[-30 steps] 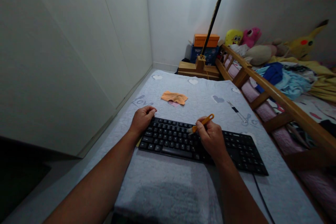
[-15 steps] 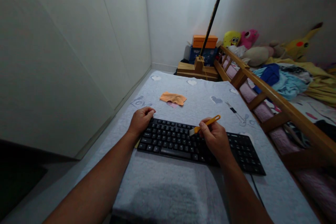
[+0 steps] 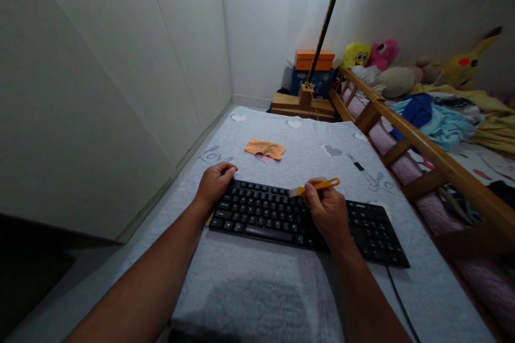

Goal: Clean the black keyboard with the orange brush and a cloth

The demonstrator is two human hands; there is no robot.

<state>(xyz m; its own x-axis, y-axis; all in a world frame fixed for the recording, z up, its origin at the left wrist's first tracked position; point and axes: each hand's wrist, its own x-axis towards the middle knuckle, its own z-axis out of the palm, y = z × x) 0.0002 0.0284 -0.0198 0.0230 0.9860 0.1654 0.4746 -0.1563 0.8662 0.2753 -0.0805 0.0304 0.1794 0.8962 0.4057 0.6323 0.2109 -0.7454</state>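
Note:
A black keyboard [image 3: 257,214] lies across the light blue cloth, its cable leaving from the near right side. My left hand [image 3: 215,183] is closed on the keyboard's upper left corner, thumb and forefinger together. In my right hand [image 3: 326,206] is a small brush [image 3: 322,185] with a yellow handle, held between thumb and fingers. Its pale bristles touch or hover just over the top rows of keys, right of the middle; which of the two I cannot tell. My right hand covers part of the keys. Beyond the keyboard lies a crumpled orange cloth [image 3: 265,148].
A thin metal tool with a black band [image 3: 358,166] lies to the right on the cloth-covered surface [image 3: 241,278]. A wooden bed rail [image 3: 426,147] runs along the right side, a white cabinet [image 3: 120,64] along the left. A pole on a wooden base [image 3: 306,97] stands at the far end.
The brush has moved slightly up and left across the keys, its handle now lying flatter. My left hand stays at the keyboard's corner. The view has shifted a little.

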